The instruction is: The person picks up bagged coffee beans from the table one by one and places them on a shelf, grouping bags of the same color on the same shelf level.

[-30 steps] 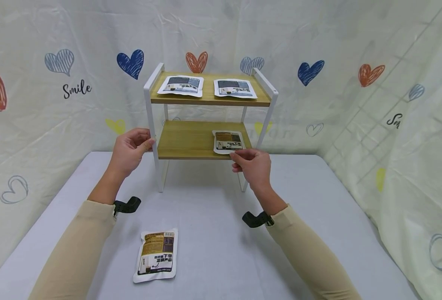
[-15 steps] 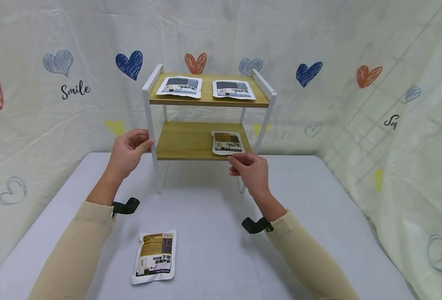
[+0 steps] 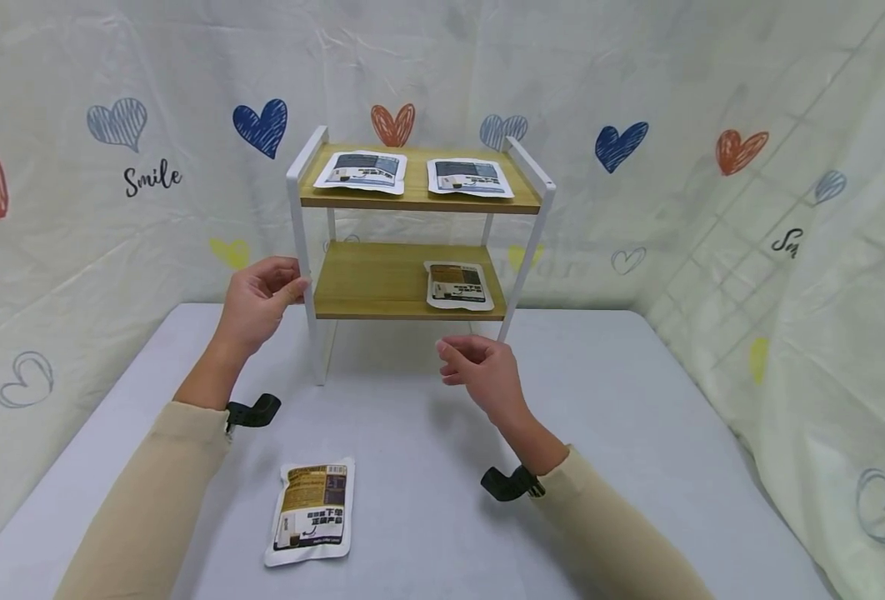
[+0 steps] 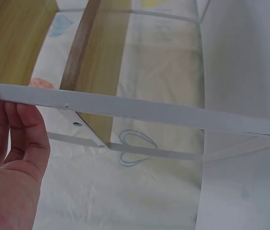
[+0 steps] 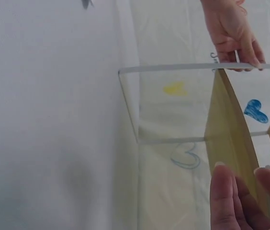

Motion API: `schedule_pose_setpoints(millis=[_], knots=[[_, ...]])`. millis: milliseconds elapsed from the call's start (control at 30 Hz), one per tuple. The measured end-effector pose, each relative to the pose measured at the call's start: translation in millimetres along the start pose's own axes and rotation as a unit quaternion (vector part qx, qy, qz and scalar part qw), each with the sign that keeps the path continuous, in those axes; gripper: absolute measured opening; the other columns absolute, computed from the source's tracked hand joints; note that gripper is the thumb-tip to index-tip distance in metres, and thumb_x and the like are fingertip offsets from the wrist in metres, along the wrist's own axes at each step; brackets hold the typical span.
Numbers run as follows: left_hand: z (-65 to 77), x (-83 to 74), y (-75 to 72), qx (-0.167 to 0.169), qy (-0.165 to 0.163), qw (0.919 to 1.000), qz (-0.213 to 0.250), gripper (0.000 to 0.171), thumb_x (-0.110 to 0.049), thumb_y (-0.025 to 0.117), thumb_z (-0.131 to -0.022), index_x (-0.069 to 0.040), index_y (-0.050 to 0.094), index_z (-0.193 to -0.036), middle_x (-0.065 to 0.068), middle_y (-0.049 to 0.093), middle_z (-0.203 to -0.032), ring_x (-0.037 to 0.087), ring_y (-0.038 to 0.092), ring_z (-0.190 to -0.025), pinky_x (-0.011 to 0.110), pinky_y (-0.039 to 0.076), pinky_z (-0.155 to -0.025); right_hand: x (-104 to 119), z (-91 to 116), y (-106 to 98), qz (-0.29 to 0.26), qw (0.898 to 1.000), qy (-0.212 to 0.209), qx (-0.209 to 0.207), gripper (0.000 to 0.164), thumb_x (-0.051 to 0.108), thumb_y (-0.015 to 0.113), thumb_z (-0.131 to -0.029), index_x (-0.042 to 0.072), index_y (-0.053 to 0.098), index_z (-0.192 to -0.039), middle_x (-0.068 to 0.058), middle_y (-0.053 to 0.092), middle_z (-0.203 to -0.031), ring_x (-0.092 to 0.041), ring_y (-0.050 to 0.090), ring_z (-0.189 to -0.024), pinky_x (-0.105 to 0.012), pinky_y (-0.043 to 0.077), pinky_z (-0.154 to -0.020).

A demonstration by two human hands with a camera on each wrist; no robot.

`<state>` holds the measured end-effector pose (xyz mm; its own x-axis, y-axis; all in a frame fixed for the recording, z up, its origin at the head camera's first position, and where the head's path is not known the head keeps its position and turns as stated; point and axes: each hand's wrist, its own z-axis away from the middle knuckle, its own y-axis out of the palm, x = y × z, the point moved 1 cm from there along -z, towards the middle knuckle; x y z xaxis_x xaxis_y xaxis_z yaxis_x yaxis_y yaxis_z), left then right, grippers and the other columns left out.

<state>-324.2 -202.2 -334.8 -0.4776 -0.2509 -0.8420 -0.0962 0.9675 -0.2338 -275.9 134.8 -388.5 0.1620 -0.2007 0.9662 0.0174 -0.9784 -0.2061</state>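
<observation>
A two-tier shelf rack with wooden boards (image 3: 371, 279) and white legs stands on the table. My left hand (image 3: 258, 304) pinches its left front leg (image 4: 149, 111) between thumb and fingers, at about the height of the lower board. My right hand (image 3: 483, 375) holds nothing and hovers just below and in front of that board, fingers loosely bent. On the lower board's right side lies a brown-and-white pouch (image 3: 459, 286). Two blue-and-white pouches (image 3: 362, 171) lie side by side on the top board. Another brown-and-white pouch (image 3: 311, 512) rests on the table near the front.
The white tabletop (image 3: 412, 467) runs back to a pale curtain (image 3: 682, 75) printed with hearts, which also hangs along the right side. Black wrist camera mounts (image 3: 255, 411) jut inward from both wrists.
My right hand has left the pouch on the lower board and come down and back toward me. The pouch stays where it lay. My left hand keeps its hold on the rack's leg.
</observation>
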Motion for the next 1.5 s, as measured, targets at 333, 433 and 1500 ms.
schedule_pose_setpoints(millis=[333,433,1500], knots=[[0.2,-0.2,1.5,0.000,-0.001,1.0000,0.004,0.027,-0.019,0.071,-0.097,-0.006,0.070,-0.120,-0.011,0.070,-0.098,0.007,0.069,-0.090,0.016,0.060,-0.081,-9,27,19,0.011,0.997,0.003,0.072,0.038,0.034,0.083,-0.088,0.017,0.075,-0.121,-0.008,0.076,-0.113,-0.032,0.076,-0.095,-0.031,0.064,-0.078],[0.9,-0.2,1.6,0.000,0.000,1.0000,0.001,0.027,-0.019,0.071,-0.097,-0.006,0.070,-0.121,-0.008,0.071,-0.100,0.007,0.069,-0.091,0.016,0.060,-0.081,-14,38,27,0.025,0.995,0.009,0.092,0.041,0.032,0.082,-0.088,0.017,0.074,-0.125,-0.009,0.074,-0.118,-0.023,0.076,-0.095,-0.031,0.064,-0.081],[0.1,-0.8,1.2,-0.001,-0.001,1.0000,-0.005,0.026,-0.018,0.070,-0.097,-0.005,0.071,-0.120,-0.003,0.072,-0.101,0.006,0.068,-0.089,0.015,0.059,-0.081,-23,107,81,0.071,0.963,0.089,0.244,0.043,0.036,0.083,-0.086,0.027,0.073,-0.126,-0.005,0.073,-0.121,-0.015,0.071,-0.098,-0.033,0.060,-0.072]])
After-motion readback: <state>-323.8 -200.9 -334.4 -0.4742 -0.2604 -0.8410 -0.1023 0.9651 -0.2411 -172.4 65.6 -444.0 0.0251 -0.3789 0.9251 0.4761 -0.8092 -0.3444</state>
